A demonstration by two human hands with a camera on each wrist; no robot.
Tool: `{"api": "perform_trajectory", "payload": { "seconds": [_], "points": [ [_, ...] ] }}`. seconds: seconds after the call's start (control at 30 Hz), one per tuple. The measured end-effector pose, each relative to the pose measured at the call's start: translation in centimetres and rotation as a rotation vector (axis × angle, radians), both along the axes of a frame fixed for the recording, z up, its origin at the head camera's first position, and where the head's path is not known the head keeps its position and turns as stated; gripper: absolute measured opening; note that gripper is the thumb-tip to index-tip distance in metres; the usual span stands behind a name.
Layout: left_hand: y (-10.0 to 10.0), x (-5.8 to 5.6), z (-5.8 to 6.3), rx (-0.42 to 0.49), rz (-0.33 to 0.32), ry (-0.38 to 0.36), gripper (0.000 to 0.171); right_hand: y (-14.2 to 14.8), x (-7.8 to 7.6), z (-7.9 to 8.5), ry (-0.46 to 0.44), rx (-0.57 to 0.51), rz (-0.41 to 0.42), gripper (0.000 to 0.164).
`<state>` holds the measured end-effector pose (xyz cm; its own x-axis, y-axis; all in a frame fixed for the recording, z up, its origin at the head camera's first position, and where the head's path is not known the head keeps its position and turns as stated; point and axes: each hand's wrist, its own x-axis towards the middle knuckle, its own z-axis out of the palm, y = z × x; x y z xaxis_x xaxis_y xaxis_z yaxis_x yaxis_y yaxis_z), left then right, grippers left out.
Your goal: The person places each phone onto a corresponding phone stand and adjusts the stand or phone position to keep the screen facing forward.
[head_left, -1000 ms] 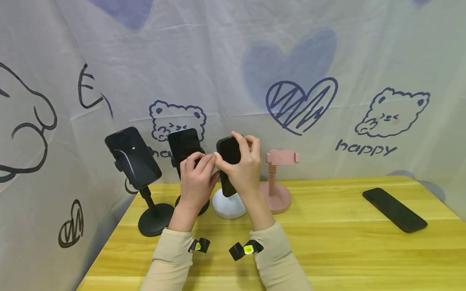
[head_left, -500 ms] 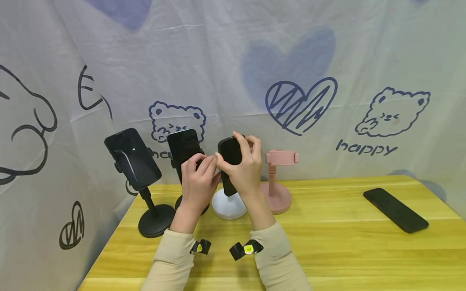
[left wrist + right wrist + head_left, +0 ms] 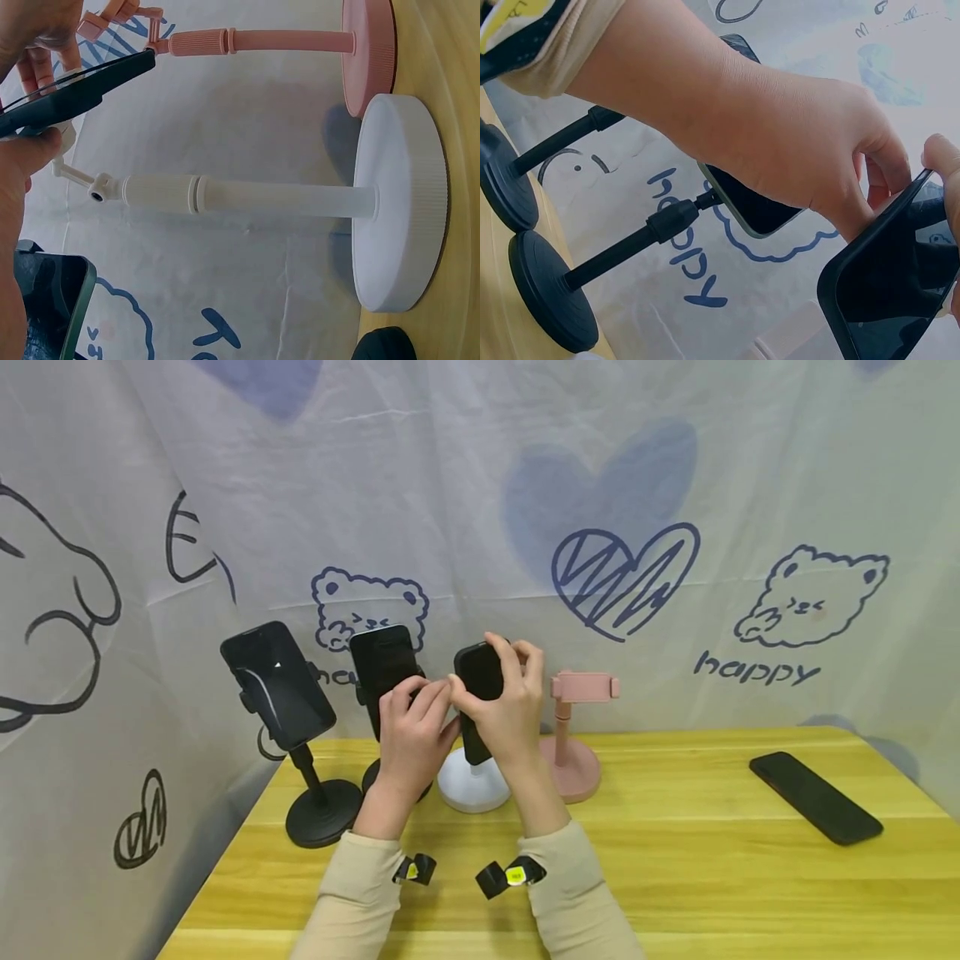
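2 hands [image 3: 416,727] [image 3: 512,710] at blk phone [image 3: 478,675] l edge

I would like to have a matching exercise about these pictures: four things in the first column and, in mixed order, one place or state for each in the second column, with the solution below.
Column one
1. Right hand
2. Pink stand
3. Loose phone
4. White stand

Column two
A. Its clamp holds no phone
B. Its round base is between a black base and a pink base
C. Grips a dark phone by its edges
D. Lies flat on the table

Right pairs: 1-C, 2-A, 3-D, 4-B
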<state>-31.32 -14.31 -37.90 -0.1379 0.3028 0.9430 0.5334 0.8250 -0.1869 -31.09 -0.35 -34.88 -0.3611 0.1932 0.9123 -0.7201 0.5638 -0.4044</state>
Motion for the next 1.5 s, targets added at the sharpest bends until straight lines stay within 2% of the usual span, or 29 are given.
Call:
{"api": "perform_trajectory", "payload": {
  "seconds": [0.13, 0.3, 0.7, 0.93, 1.5],
  "points": [
    [0.2, 0.0, -0.2, 0.021, -0.019, -0.007, 0.029, 0.0, 0.1, -0.1, -0.009, 0.010, 0.001, 0.059],
    [0.3, -0.1, -0.2, 0.030, -0.010, -0.009, 0.027, 0.1, 0.1, 0.0, -0.003, 0.030, 0.002, 0.058],
    [0.3, 0.2, -0.3, -0.016, 0.087, 0.039, 0.024, 0.8, -0.5, -0.5, 0.073, 0.068, 0.015, 0.060],
    [0.3, 0.0, -0.4, -0.015, 0.085, 0.077, 0.027, 1.0, -0.8, -0.6, 0.093, 0.074, 0.033, 0.059],
    [0.3, 0.2, -0.3, -0.020, 0.077, 0.109, 0.030, 1.4, -1.2, -0.6, 0.097, 0.050, 0.042, 0.059]
  ]
}}
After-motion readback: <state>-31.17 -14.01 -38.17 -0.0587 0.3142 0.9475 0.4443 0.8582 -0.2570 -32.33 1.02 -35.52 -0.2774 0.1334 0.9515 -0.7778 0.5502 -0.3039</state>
